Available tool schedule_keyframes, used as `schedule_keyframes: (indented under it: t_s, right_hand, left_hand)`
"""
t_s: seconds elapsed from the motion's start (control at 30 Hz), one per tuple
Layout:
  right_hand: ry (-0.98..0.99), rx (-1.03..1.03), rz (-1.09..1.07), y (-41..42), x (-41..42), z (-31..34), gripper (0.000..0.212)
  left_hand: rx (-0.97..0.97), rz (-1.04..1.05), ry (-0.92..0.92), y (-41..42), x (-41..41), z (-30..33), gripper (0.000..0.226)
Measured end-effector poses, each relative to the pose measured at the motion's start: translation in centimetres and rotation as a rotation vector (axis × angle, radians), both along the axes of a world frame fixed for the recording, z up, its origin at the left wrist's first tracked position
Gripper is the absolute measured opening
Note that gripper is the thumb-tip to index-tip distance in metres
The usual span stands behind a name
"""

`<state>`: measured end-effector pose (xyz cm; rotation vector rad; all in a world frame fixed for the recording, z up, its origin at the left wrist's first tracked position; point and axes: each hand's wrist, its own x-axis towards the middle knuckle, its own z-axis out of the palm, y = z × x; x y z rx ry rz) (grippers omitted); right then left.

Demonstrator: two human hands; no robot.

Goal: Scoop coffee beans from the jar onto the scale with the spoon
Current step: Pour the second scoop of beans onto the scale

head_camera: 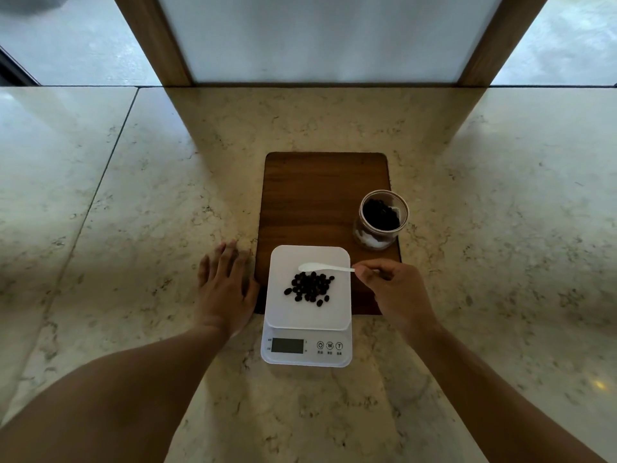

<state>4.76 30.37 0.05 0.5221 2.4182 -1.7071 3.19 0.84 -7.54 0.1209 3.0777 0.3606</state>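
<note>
A white digital scale (287, 315) stands in front of me, its far end on a wooden board. A small heap of dark coffee beans (310, 288) lies on its platform. My right hand (395, 292) pinches the handle of a white plastic spoon (325, 268), whose bowl hovers over the platform just beyond the heap and looks empty. An open glass jar (382, 218) with dark beans inside stands on the board's right edge, beyond my right hand. My left hand (225, 285) lies flat on the counter, fingers spread, just left of the scale.
The wooden board (317, 195) lies on a marble counter (133, 195). A wood-framed frosted panel (320, 38) rises at the counter's far edge. The scale's display (287, 345) and three buttons face me.
</note>
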Motion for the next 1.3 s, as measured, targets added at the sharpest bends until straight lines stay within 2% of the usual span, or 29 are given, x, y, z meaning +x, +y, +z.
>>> schedule_keyframes:
  t_s: [0.33, 0.47, 0.57, 0.7, 0.93, 1.17, 1.3]
  right_hand:
    - [-0.005, -0.097, -0.185, 0.2, 2.3, -1.3, 0.014]
    - [-0.001, -0.188, -0.434, 0.6, 4.8, -2.3, 0.01]
    - [-0.001, -0.131, -0.527, 0.4, 5.9, -3.0, 0.011]
    - [0.022, 0.062, -0.531, -0.1, 6.2, -3.5, 0.011]
    - [0.051, 0.366, -0.426, -0.1, 7.3, -4.2, 0.012]
    - [-0.021, 0.665, -0.079, 0.4, 8.2, -4.5, 0.019]
    - [-0.06, 0.764, 0.061, 0.5, 8.4, -4.3, 0.021]
  left_hand:
    - [-0.002, -0.005, 0.009, -0.2, 0.0, -0.3, 0.063]
    - [0.001, -0.004, 0.025, -0.1, 0.0, -0.3, 0.063]
    - [-0.001, 0.0, 0.02, -0.1, 0.0, -0.3, 0.063]
    - [-0.005, 0.002, 0.007, -0.3, -0.1, -0.5, 0.063]
    - [-0.024, -0.003, 0.01, -0.5, -0.2, -1.2, 0.062]
    - [0.006, 0.009, 0.039, -0.7, -0.3, -1.7, 0.06]
    - [-0.011, 0.003, 0.04, -0.7, -0.3, -1.8, 0.06]
